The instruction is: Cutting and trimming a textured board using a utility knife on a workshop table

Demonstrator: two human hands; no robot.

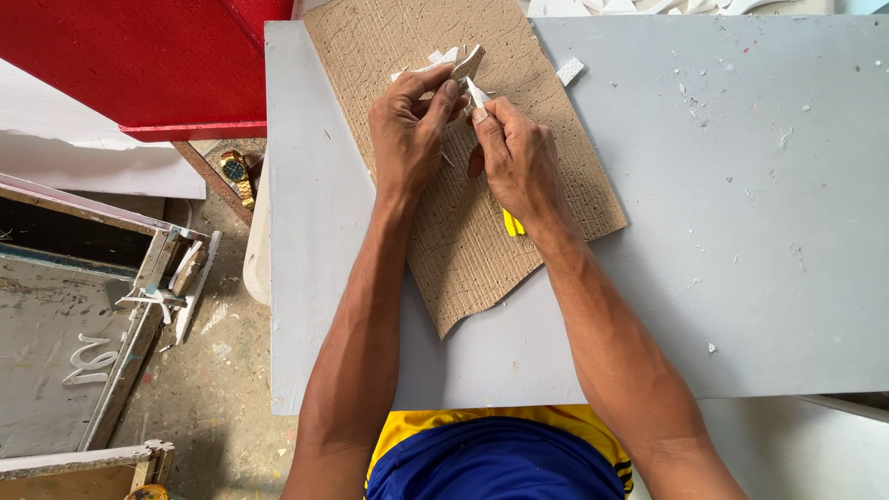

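Right of the scored brown cardboard sheet (482, 231), the grey tabletop (741, 213) is left open; only small white scraps (569, 70) are scattered beside its top edge.

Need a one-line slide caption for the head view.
Left hand holds a small white piece; right hand works a yellow-handled cutter over brown board.

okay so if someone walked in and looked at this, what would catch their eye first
Probably the two hands meeting over the scored brown cutting board on the grey table: the left hand pinches a small pale foam piece, while the right hand works a yellow-handled knife against it. Next, the bright red panel at upper left, and a gold wristwatch below it.
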